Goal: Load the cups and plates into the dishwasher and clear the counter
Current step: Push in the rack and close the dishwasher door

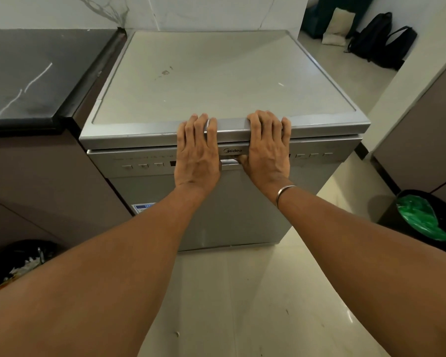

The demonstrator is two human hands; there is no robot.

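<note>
Two bare forearms reach up from the bottom of the frame. The left hand (197,153) lies flat over the top front edge of the dishwasher (224,81), gripping nothing. The right hand (267,148) rests beside it, thumb hooked in the door handle (228,162). The closed door, frame centre, looks stiff and heavy, best pulled by that handle. A dark counter (23,73) sits upper left; no cups or plates show.

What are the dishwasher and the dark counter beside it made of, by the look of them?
The dishwasher: probably painted or brushed metal, silver-grey, dull sheen, scuffed top. The counter: likely polished stone, black with white veins, faint glare.
</note>
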